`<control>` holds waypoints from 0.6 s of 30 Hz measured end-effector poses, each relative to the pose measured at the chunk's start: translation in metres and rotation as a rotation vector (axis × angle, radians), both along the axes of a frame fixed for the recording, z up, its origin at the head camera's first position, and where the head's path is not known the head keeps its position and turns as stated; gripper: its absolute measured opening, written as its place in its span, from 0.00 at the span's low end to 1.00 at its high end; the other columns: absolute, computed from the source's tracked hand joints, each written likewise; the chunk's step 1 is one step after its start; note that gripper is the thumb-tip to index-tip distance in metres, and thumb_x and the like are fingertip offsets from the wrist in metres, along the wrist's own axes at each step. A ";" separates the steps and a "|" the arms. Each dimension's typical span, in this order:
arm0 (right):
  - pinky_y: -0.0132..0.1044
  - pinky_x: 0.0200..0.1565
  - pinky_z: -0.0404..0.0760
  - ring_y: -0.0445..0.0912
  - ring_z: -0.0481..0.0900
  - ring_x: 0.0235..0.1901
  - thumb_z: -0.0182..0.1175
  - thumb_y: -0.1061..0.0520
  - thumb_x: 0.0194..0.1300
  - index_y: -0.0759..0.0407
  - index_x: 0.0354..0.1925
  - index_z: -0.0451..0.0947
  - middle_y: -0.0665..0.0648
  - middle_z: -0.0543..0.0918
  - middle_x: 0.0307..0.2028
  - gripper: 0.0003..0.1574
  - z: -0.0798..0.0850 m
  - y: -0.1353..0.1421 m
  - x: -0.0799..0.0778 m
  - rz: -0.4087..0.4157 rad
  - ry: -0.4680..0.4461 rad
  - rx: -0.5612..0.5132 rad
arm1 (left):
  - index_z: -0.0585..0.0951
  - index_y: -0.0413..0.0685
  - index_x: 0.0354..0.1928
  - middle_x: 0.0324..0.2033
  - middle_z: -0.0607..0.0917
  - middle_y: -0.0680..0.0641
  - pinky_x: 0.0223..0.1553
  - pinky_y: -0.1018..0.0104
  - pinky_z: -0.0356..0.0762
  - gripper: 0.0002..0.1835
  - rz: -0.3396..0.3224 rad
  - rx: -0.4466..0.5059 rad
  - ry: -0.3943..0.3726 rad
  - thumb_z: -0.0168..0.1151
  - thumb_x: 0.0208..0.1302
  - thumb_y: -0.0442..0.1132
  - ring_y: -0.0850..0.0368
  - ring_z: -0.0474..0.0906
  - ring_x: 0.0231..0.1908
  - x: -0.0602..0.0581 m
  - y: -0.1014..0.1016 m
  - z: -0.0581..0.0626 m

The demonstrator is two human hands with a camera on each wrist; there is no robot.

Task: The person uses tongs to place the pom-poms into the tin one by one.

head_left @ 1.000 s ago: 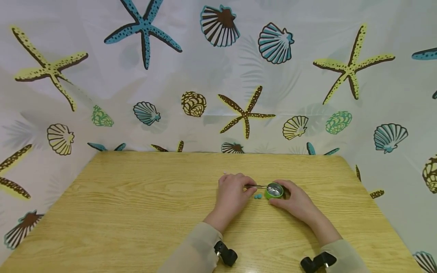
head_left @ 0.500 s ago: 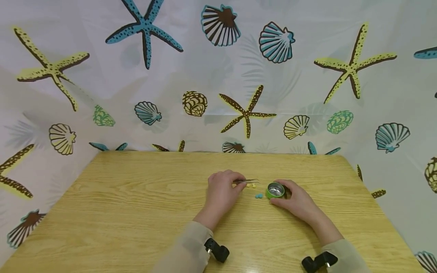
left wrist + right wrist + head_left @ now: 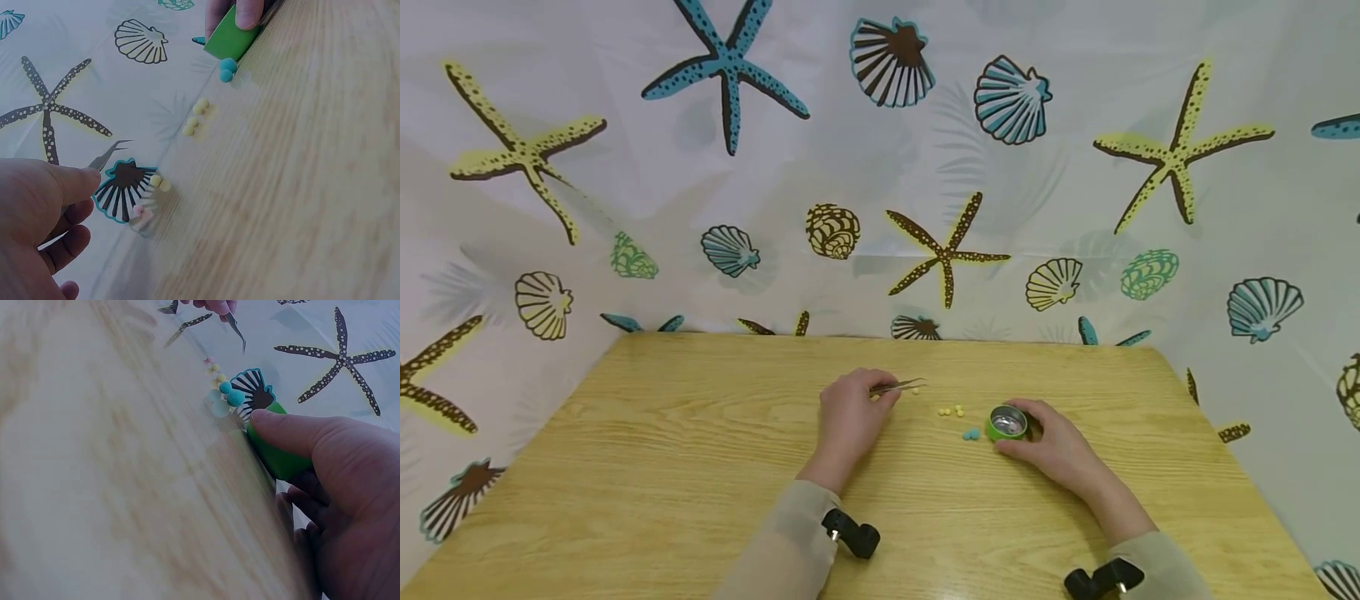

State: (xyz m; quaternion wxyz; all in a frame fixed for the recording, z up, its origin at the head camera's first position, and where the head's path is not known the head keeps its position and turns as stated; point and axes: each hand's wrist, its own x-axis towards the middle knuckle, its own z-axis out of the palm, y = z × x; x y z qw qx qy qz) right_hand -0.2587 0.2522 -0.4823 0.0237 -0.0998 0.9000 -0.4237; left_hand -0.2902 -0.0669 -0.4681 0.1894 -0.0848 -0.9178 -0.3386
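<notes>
In the head view my left hand (image 3: pixel 850 417) pinches a pair of tweezers (image 3: pixel 898 386) with thin bent tips. The tips point right, close over a small yellow bead (image 3: pixel 915 391). My right hand (image 3: pixel 1052 437) grips a small round green tin (image 3: pixel 997 434) from its right side; the tin stands upright on the table, its silvery inside facing up. Blue beads (image 3: pixel 974 434) lie just left of the tin. Several yellow beads (image 3: pixel 959 411) sit a little behind them. A pink bead (image 3: pixel 139 210) shows beside a yellow bead (image 3: pixel 155 181) in the left wrist view.
The wooden table (image 3: pixel 700 467) spreads out around both hands. Behind it and along both sides hangs a white cloth (image 3: pixel 760 167) printed with starfish and shells. Each wrist wears a small black camera mount (image 3: pixel 853 533).
My left hand has drawn the tweezers from over the tin away to the left and back, uncovering the yellow beads. My right hand keeps its grip on the tin.
</notes>
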 end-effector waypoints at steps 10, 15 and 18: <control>0.65 0.76 0.66 0.65 0.72 0.75 0.79 0.46 0.70 0.62 0.78 0.73 0.67 0.78 0.72 0.47 0.001 -0.001 0.000 -0.005 -0.005 -0.013 | 0.94 0.53 0.49 0.46 0.93 0.49 0.55 0.40 0.79 0.08 0.076 -0.011 -0.047 0.77 0.73 0.44 0.45 0.89 0.48 -0.008 -0.018 -0.005; 0.65 0.75 0.66 0.65 0.73 0.74 0.79 0.46 0.70 0.61 0.78 0.73 0.67 0.79 0.71 0.47 0.000 0.000 -0.001 -0.007 -0.005 -0.010 | 0.94 0.52 0.50 0.46 0.93 0.48 0.51 0.43 0.82 0.08 0.081 -0.014 -0.067 0.77 0.74 0.44 0.46 0.89 0.47 -0.012 -0.022 -0.009; 0.66 0.75 0.67 0.65 0.73 0.74 0.79 0.46 0.70 0.61 0.78 0.73 0.66 0.79 0.70 0.47 -0.002 0.001 -0.001 -0.004 -0.005 -0.006 | 0.94 0.52 0.50 0.46 0.93 0.48 0.50 0.43 0.82 0.08 0.089 -0.014 -0.076 0.76 0.74 0.44 0.45 0.89 0.46 -0.013 -0.022 -0.011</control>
